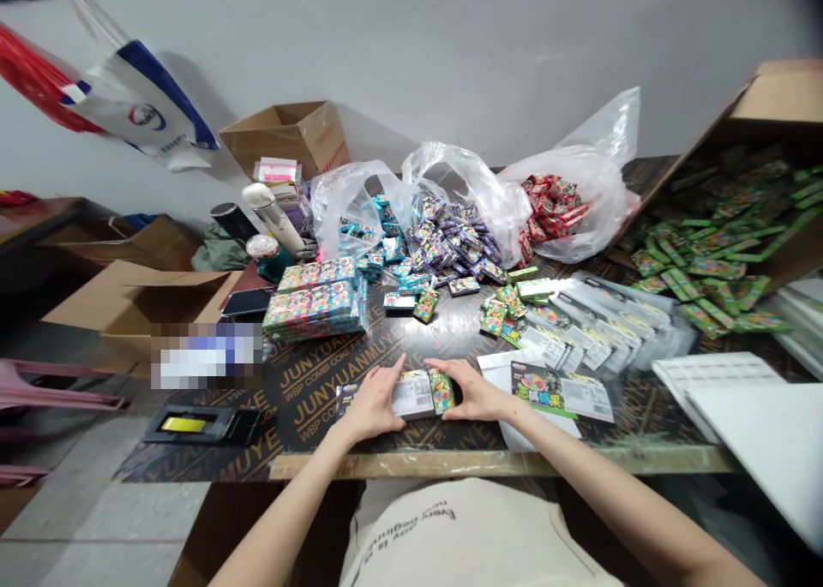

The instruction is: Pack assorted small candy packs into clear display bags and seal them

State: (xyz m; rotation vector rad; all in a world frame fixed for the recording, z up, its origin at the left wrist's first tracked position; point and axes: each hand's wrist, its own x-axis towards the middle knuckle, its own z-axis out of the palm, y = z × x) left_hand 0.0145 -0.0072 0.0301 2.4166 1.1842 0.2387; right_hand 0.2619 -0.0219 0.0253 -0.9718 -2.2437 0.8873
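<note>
At the front edge of the table, a printed packet with a white label (pixel 413 394) lies between my two hands. A small green candy box (pixel 442 392) sits at the packet's right end. My left hand (pixel 375 401) curves over the left part of the packet, thumb on the near side and fingers on the far side. My right hand (pixel 472 392) pinches the green candy box from the right, thumb near and fingers beyond. To its right, a flat printed bag (pixel 562 392) lies partly on white paper (pixel 514 428). Loose green candy boxes (pixel 495 315) lie farther back.
Wrapped stacks of candy boxes (pixel 315 300) stand left, near a phone (pixel 248 302) and tape dispenser (pixel 202 424). Plastic bags spill purple boxes (pixel 453 236), blue boxes (pixel 389 227) and red boxes (pixel 556 206). Fanned clear bags (pixel 610 326) and a carton of green boxes (pixel 713 244) are right.
</note>
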